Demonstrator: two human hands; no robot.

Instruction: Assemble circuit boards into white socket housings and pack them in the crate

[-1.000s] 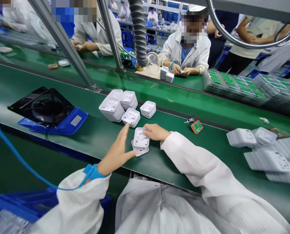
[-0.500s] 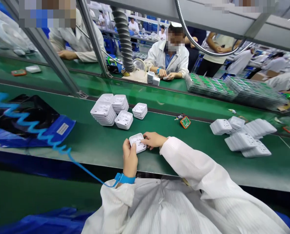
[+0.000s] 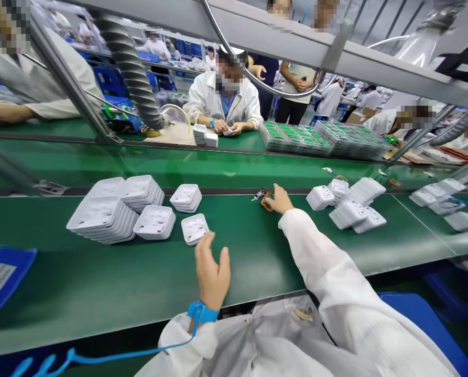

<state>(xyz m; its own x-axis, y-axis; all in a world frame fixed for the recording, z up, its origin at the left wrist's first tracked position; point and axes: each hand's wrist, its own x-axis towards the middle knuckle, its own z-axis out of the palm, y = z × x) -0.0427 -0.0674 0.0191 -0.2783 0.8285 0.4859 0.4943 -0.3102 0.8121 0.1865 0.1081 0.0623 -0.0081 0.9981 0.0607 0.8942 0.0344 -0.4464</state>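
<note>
My left hand (image 3: pixel 213 275), with a blue wrist strap (image 3: pixel 203 312), is open above the green work surface. Its thumb stands apart from the fingers, and the fingertips are beside a short stack of white plastic housings (image 3: pixel 194 228). I cannot tell whether they touch it. My right hand (image 3: pixel 281 200) reaches out to a small green circuit board in an orange frame (image 3: pixel 265 203). Thumb and forefinger are apart at its right side, covering part of it. The board lies on the surface, with a small bundle of wires (image 3: pixel 259 195) at its left.
Taller stacks of white housings (image 3: pixel 100 214) stand at left. White socket-faced covers (image 3: pixel 349 213) lie piled at right. A blue bin (image 3: pixel 8 277) is at far left. Across the bench a co-worker (image 3: pixel 226 99) handles a white part beside trays of green boards (image 3: pixel 296 139).
Both hands have let go of the white housings, which now rest on the surface. My right hand has moved right and forward to the circuit board. The view has turned right.
</note>
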